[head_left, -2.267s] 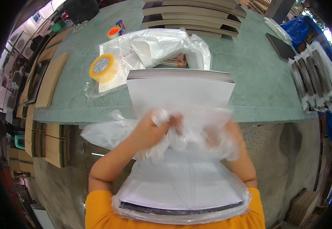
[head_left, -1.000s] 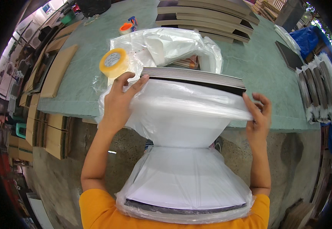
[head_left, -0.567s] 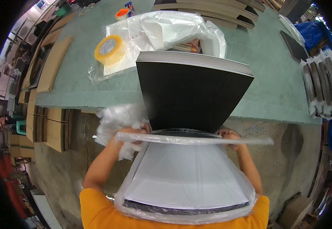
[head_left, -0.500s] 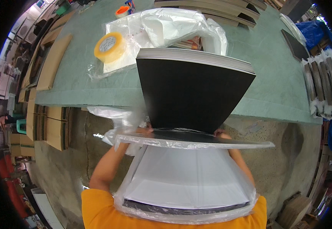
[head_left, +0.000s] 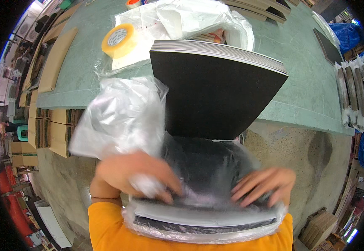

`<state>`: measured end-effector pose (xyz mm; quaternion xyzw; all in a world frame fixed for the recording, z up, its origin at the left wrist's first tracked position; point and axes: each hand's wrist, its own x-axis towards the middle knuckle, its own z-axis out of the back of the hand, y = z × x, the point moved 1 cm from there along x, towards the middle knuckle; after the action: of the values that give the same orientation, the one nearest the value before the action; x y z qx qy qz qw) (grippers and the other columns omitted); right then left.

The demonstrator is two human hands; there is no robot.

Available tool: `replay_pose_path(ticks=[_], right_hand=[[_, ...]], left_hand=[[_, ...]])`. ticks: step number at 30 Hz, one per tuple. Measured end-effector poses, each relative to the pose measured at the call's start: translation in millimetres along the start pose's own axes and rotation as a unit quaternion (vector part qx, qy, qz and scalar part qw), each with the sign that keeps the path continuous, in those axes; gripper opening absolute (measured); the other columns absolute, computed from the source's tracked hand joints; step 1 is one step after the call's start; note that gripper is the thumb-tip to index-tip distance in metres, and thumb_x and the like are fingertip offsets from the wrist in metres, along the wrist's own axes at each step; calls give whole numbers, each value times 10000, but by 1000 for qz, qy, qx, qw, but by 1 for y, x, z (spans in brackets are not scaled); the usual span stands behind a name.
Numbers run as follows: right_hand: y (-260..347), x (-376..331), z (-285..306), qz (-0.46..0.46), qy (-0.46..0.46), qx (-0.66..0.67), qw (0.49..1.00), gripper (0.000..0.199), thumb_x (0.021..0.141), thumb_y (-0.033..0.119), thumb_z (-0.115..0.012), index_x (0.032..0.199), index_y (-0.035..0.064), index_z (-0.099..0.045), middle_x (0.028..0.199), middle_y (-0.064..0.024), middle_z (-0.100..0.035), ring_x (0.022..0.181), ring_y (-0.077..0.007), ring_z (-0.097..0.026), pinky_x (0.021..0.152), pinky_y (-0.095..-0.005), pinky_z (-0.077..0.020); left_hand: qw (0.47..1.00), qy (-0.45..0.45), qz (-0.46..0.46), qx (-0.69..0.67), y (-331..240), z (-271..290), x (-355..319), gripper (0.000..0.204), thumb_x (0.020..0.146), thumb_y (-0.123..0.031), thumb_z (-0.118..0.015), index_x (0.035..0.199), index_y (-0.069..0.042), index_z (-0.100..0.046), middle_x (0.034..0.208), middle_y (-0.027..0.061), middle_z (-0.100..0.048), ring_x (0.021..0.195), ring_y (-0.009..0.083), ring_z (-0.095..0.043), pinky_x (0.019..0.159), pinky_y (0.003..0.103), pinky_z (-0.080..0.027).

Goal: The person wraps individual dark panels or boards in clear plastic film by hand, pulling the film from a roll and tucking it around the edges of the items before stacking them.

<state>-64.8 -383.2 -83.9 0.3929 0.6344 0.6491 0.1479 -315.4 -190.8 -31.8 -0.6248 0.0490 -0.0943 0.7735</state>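
Observation:
My left hand (head_left: 138,175), smeared by motion, is closed around a bunch of crumpled clear plastic (head_left: 147,185). A clear plastic bag (head_left: 121,115) billows up beside it. Fingers apart, my right hand (head_left: 265,186) lies on a black panel covered in clear plastic (head_left: 205,167). Against my chest, below both hands, rests a plastic-wrapped piece with a white face and a dark strip (head_left: 203,221). A thick stack of black boards with pale edges (head_left: 219,90) stands tilted just beyond the black panel, in front of the table.
On the green table (head_left: 282,100) lie a roll of clear tape (head_left: 118,40) and a heap of plastic sheeting (head_left: 190,16). Plastic-wrapped bundles (head_left: 357,92) stand at the right. Cardboard boxes (head_left: 60,129) are stacked at the left below the table edge.
The upright wrapped panel has come down flat toward me. Both hands have moved from behind it onto its near side, and the plastic bag has swung up at the left.

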Motion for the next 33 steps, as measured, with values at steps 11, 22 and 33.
replay_pose_path(ticks=[11,22,33], right_hand=[[-161,-21,20,-452,-150,-227,850,582,826,496,-399,1173,31,-447,1212,-207,-402,1146,-280,-368,958,-367,-263],[-41,15,42,-185,-368,33,911,223,707,73,-660,889,12,-546,791,20,-554,685,-24,-482,604,-180,-398],[-25,19,13,-331,-189,-210,901,377,642,126,-720,922,36,-485,876,-38,-507,795,-118,-516,695,-235,-417]], left_hand=[[931,-242,141,235,194,-66,61,234,778,-276,-561,805,-45,-534,672,79,-580,603,249,-578,565,368,-459],[875,-428,130,-184,43,67,57,290,756,-289,-595,843,-19,-537,727,73,-584,662,213,-582,609,338,-473],[909,-412,49,32,68,20,82,546,603,-58,-710,1081,-25,-448,1015,59,-524,927,132,-507,824,267,-393]])
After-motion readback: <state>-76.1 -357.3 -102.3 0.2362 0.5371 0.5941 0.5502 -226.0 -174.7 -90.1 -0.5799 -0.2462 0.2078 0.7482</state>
